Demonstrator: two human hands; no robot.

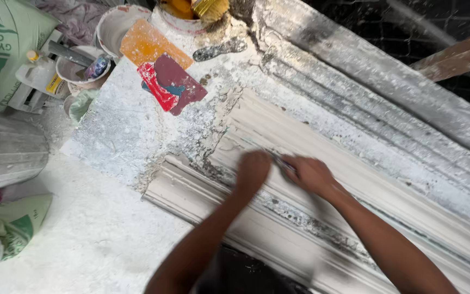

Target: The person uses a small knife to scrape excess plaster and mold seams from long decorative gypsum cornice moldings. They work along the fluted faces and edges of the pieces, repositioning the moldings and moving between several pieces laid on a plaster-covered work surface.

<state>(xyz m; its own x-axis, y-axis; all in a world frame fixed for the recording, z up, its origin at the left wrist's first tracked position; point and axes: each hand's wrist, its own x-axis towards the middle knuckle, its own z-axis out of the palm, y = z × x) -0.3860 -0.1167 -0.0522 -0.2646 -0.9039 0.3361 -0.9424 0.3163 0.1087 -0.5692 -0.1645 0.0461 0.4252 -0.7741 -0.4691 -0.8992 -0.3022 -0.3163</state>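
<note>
Setting: plaster-dusted counter (121,136) in a casting workshop; white powder covers the floor at lower left, wire mesh shows dark at upper right.

Head view, workpiece: I see a long white plaster cornice moulding (300,141) lying diagonally on the counter, its ribbed profile running from centre left toward lower right. A second, greyer moulded length (376,76) lies beyond it, roughly parallel.

Head view, left hand: my left hand (253,170) rests on the moulding near its end, fingers curled down; motion blur hides whether anything is inside its grip, so I cannot tell.

Head view, right hand: my right hand (311,174) is just beside the left, its grip closed around a thin tool (281,161), whose tip points toward the left hand and meets the moulding surface between the two hands.

Head view, surroundings: flat plastic scrapers, orange (150,43) and red-maroon (172,84), lie on the counter well apart from the hands; a crusted spatula (218,49) lies above them. Bowls and buckets (82,68) stand at the counter's far left end, with a green-printed sack (1,49) beyond.

Technique, as I judge it: keep the tool low and follow the groove line, steady the piece with the left hand close to the tip, and use light strokes so the crisp ribs do not chip.
</note>
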